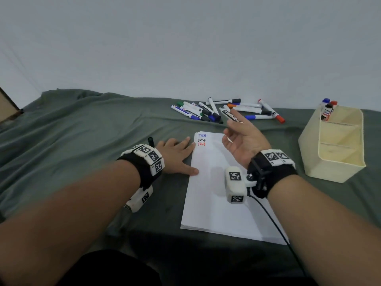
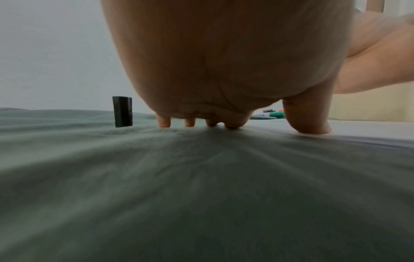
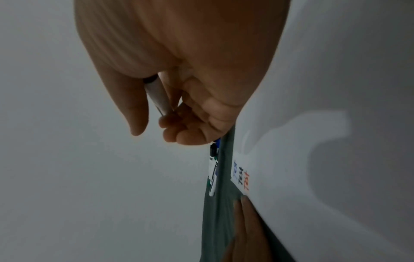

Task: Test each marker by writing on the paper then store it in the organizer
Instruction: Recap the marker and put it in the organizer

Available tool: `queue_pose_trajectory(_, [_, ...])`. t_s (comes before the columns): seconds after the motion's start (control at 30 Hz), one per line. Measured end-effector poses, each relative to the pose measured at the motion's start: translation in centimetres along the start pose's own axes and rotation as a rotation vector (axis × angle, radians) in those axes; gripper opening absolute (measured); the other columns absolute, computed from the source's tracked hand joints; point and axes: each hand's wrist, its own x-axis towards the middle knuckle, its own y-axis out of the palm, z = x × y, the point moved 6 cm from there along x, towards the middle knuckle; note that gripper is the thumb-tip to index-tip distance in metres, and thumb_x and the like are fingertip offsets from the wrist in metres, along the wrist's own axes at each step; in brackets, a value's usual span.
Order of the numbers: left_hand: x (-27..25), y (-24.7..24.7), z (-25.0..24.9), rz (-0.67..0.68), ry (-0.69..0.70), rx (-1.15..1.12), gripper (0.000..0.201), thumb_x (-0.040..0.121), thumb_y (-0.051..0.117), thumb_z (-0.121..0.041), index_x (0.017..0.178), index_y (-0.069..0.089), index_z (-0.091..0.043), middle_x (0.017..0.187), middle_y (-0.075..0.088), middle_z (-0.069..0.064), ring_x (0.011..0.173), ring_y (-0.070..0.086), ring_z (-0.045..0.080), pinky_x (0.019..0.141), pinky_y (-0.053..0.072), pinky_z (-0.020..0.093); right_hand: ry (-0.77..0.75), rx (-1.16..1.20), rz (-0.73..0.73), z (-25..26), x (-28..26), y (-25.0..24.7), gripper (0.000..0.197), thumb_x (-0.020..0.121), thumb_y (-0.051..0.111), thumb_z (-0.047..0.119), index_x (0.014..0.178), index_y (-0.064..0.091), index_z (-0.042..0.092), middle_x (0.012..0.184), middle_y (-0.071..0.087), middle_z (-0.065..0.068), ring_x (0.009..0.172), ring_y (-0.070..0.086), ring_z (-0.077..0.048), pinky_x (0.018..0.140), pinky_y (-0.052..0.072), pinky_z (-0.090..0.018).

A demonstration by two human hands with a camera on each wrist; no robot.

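Observation:
My right hand (image 1: 241,139) is raised over the top of the white paper (image 1: 216,193), palm turned left. It holds a black marker (image 1: 231,115) with a white label; the right wrist view shows the marker (image 3: 156,95) pinched between thumb and fingers (image 3: 170,122). My left hand (image 1: 177,153) lies flat on the green cloth, with its thumb and fingertips on the paper's left edge. A black cap (image 1: 151,141) stands upright on the cloth just behind that hand, also in the left wrist view as the cap (image 2: 122,111). "Test" is written on the paper in blue, black and red (image 1: 201,139).
A pile of several loose markers (image 1: 206,111) lies at the back of the cloth near the wall. The cream organizer (image 1: 309,153) stands at the right with three markers (image 1: 327,109) in its far compartment. A black cable (image 1: 274,221) trails from my right wrist across the paper.

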Motion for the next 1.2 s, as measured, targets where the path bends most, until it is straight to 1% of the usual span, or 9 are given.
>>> queue_pose_trajectory(0.13, [-0.2,-0.1,-0.2,0.008,0.003,-0.006,0.103,0.077,0.031,-0.089,0.155,-0.011,-0.036,0.163,-0.017,-0.009,0.149,0.002,0.028,0.117,0.012,0.053,0.008,0.144,-0.078,-2.0,0.2,-0.1,0.029,0.092,0.066,0.004,0.12,0.068,0.011,0.069,0.063,0.0,0.062,0.055,-0.013,0.059,0.048,-0.023])
queue_pose_trajectory(0.27, [-0.5,-0.2,-0.4,0.003,0.003,-0.036,0.104,0.079,0.035,-0.086,0.155,-0.011,-0.033,0.163,-0.017,-0.01,0.149,0.001,0.026,0.117,0.012,0.051,0.022,0.06,-0.142,-3.0,1.1,-0.8,0.014,0.094,0.071,0.021,0.103,0.075,0.012,0.066,0.059,0.0,0.054,0.052,-0.011,0.05,0.046,-0.02])
queue_pose_trajectory(0.4, [-0.6,-0.2,-0.5,0.017,0.006,-0.065,0.103,0.08,0.037,-0.084,0.154,-0.016,-0.034,0.163,-0.018,-0.01,0.15,0.0,0.026,0.117,0.011,0.05,0.025,-0.111,-0.189,-3.9,1.9,-1.6,0.026,0.095,0.07,0.035,0.085,0.081,0.013,0.068,0.065,-0.001,0.055,0.056,-0.01,0.056,0.051,-0.021])
queue_pose_trajectory(0.5, [-0.7,-0.1,-0.5,0.033,0.008,-0.051,0.1,0.082,0.036,-0.083,0.154,-0.013,-0.035,0.163,-0.019,-0.009,0.15,-0.002,0.027,0.117,0.01,0.052,-0.019,-0.128,-0.213,-4.1,2.5,-2.2,0.03,0.089,0.078,0.025,0.062,0.079,0.013,0.075,0.074,-0.006,0.066,0.069,-0.014,0.067,0.059,-0.024])
queue_pose_trajectory(0.63, [-0.8,-0.1,-0.6,0.045,0.006,-0.055,0.1,0.082,0.037,-0.082,0.155,-0.013,-0.034,0.162,-0.02,-0.009,0.15,-0.004,0.026,0.118,0.008,0.052,-0.107,-0.317,-0.171,-4.3,2.4,-2.7,0.011,0.068,0.09,0.018,0.073,0.081,0.014,0.082,0.077,-0.01,0.084,0.075,-0.024,0.082,0.06,-0.032])
queue_pose_trajectory(0.73, [-0.8,0.0,-0.6,0.049,0.01,-0.068,0.1,0.083,0.037,-0.081,0.155,-0.014,-0.033,0.162,-0.022,-0.009,0.151,-0.007,0.023,0.118,0.005,0.051,-0.147,-0.427,-0.151,-4.1,2.4,-2.5,0.016,0.059,0.085,0.028,0.072,0.08,0.02,0.076,0.076,-0.007,0.075,0.073,-0.019,0.082,0.06,-0.035])
queue_pose_trajectory(0.83, [-0.7,0.2,-0.6,0.056,0.02,-0.099,0.1,0.084,0.039,-0.079,0.155,-0.015,-0.032,0.161,-0.024,-0.008,0.15,-0.013,0.021,0.12,0.001,0.049,-0.2,-0.568,-0.147,-3.8,2.5,-2.3,0.01,0.064,0.078,0.031,0.072,0.077,0.026,0.074,0.075,-0.005,0.071,0.071,-0.015,0.078,0.06,-0.037])
queue_pose_trajectory(1.0, [-0.5,0.6,-0.6,0.068,0.03,-0.128,0.101,0.086,0.04,-0.077,0.154,-0.017,-0.03,0.161,-0.026,-0.006,0.149,-0.018,0.022,0.121,-0.003,0.051,-0.228,-0.699,-0.131,-3.9,2.4,-2.0,0.005,0.077,0.078,0.026,0.073,0.076,0.024,0.071,0.075,-0.001,0.066,0.069,-0.008,0.065,0.053,-0.024])
queue_pose_trajectory(1.2, [-0.4,0.7,-0.5,0.077,0.037,-0.145,0.101,0.086,0.041,-0.076,0.154,-0.017,-0.031,0.16,-0.027,-0.006,0.149,-0.021,0.022,0.12,-0.005,0.052,-0.212,-0.731,-0.137,-4.0,2.4,-1.9,0.008,0.082,0.077,0.02,0.078,0.071,0.017,0.072,0.075,-0.001,0.068,0.071,-0.011,0.068,0.057,-0.028])
